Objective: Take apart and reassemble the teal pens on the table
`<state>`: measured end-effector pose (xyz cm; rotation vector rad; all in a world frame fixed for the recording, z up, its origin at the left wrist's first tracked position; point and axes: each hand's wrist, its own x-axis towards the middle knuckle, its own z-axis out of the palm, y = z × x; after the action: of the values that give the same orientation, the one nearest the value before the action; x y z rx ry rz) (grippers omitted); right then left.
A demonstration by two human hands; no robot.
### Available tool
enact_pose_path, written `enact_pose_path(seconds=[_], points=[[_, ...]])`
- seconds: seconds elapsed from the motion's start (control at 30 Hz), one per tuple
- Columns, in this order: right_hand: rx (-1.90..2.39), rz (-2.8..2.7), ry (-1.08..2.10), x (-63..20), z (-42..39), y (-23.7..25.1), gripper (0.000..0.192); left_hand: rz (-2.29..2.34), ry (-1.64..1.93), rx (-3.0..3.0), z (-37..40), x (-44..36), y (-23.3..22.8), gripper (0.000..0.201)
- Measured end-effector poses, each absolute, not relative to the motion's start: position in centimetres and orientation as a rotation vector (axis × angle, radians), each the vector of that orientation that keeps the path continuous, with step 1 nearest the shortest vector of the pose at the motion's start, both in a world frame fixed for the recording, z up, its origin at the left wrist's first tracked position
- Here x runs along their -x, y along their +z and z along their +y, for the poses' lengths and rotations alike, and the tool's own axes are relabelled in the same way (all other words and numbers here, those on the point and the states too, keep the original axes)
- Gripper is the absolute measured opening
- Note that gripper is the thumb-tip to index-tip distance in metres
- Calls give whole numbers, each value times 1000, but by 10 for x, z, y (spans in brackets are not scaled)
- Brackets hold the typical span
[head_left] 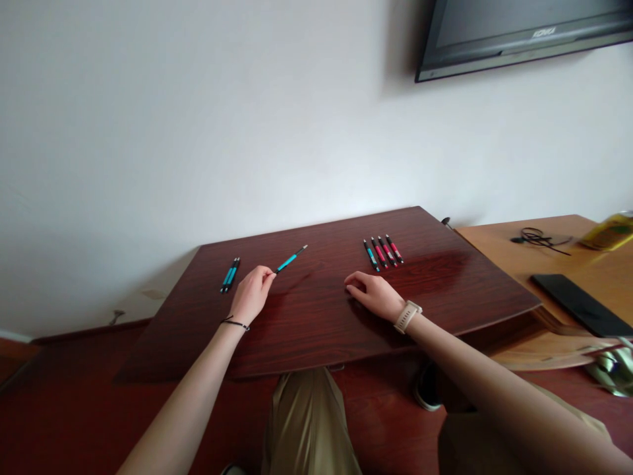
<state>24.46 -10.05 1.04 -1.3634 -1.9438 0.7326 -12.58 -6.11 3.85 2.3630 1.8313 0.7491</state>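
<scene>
My left hand (253, 290), with a dark band at the wrist, pinches one end of a blue-and-black pen (289, 262) between thumb and fingers. The pen is held above the table, slanting up to the right. Left of that hand, two blue pens (230, 275) lie side by side on the dark red-brown table (306, 316). My right hand (374, 295), with a pale watch on its wrist, rests at the tabletop holding nothing, its fingers loosely bent and the thumb apart. Just beyond it lie a blue pen (370, 255) and three red pens (387, 251) in a row.
A lighter wooden table (499, 254) adjoins on the right, bearing a black phone-like slab (581, 305), a black cable (539, 239) and a yellow package (610, 231). Behind stands a white wall (247, 132) with a mounted television (524, 39). My knees are below the table's front edge.
</scene>
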Motion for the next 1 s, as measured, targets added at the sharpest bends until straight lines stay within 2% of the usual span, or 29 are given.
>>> enact_pose_path(seconds=[0.17, 0.27, 0.37, 0.53, 0.7, 1.0], points=[[1102, -1420, 1258, -247, -89, 12, 53, 1515, 869, -2336, -57, 82, 44, 25], [1014, -1127, 1425, -245, -88, 18, 62, 1346, 886, -2250, -51, 59, 46, 24], [934, -940, 1482, -244, -86, 22, 61, 1235, 884, -2220, -43, 42, 44, 23], [978, -894, 1375, -243, -78, 19, 49, 1135, 908, -2037, -34, 32, 27, 27], [1035, -947, 1340, -241, -74, 10, 51, 1074, 1067, -1739, -33, 38, 11, 31], [967, -927, 1343, -236, -69, -2, 48, 1086, 1104, -1754, -31, 40, 10, 32]])
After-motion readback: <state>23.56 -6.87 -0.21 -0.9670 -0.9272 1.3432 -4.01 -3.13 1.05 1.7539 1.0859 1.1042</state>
